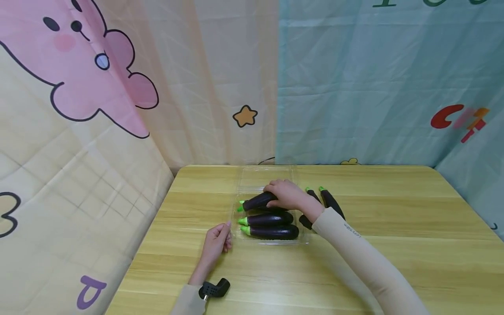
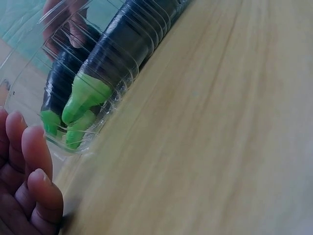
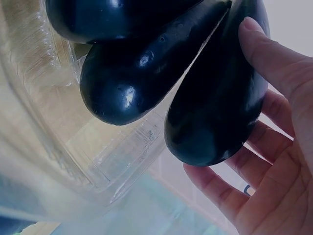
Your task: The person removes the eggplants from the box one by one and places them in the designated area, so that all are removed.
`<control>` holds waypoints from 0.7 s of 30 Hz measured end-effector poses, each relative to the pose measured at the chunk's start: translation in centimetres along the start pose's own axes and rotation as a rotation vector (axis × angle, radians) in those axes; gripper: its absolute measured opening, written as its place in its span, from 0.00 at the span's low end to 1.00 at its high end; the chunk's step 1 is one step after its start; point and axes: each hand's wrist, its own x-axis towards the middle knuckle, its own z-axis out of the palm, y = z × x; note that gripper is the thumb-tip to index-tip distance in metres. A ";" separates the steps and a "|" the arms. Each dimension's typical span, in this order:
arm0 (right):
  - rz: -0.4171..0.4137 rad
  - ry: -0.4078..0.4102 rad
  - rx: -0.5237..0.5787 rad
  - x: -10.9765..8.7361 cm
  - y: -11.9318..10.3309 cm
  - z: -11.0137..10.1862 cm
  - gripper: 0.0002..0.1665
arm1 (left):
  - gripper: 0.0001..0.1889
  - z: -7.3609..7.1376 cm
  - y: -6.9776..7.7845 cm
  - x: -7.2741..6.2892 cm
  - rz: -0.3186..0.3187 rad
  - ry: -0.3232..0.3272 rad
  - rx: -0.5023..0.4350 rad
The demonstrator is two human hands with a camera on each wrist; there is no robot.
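Note:
My right hand grips a dark purple eggplant at its rounded end, thumb on one side and fingers on the other, over the back of a clear plastic box. In the right wrist view this eggplant leans beside another eggplant. Two more eggplants lie side by side in the front of the box, green stems to the left. My left hand is at the box's left edge, pinching the rim, its other fingers curled.
The box's clear lid lies opened out toward the back edge of the wooden table. Several loose eggplants lie right of the box, partly hidden by my right forearm. Printed curtains hang behind the table.

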 end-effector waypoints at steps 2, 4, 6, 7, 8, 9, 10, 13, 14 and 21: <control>0.001 0.005 -0.006 0.0 0.0 -0.1 0.23 | 0.24 0.0 0.0 0.0 0.000 -0.001 0.001; 0.003 0.005 -0.008 -0.1 0.0 -0.1 0.23 | 0.24 0.1 0.0 0.0 0.002 -0.002 0.001; 0.000 0.011 -0.012 -0.1 0.0 -0.1 0.23 | 0.24 0.1 0.0 0.0 0.005 -0.002 0.001; 0.000 0.012 -0.011 -0.1 0.0 -0.1 0.23 | 0.24 0.1 0.0 0.0 0.005 -0.002 -0.001; -0.001 0.014 -0.007 -0.1 0.0 -0.1 0.24 | 0.24 0.1 0.0 0.0 0.005 -0.001 -0.001; -0.003 0.017 -0.003 -0.1 0.1 -0.1 0.24 | 0.24 0.1 0.0 0.0 0.004 -0.001 -0.001; -0.004 0.020 -0.001 -0.1 0.1 -0.1 0.24 | 0.24 0.1 0.0 0.0 0.003 -0.001 -0.001; -0.004 0.036 0.027 -0.3 0.3 -0.1 0.24 | 0.23 0.1 0.0 0.0 -0.001 0.000 -0.001; -0.003 0.043 0.035 -0.3 0.3 -0.2 0.24 | 0.23 0.2 0.0 0.0 -0.002 0.001 -0.001; 0.001 0.128 0.063 -0.7 0.7 -0.6 0.25 | 0.23 0.1 0.2 0.0 0.000 0.007 0.001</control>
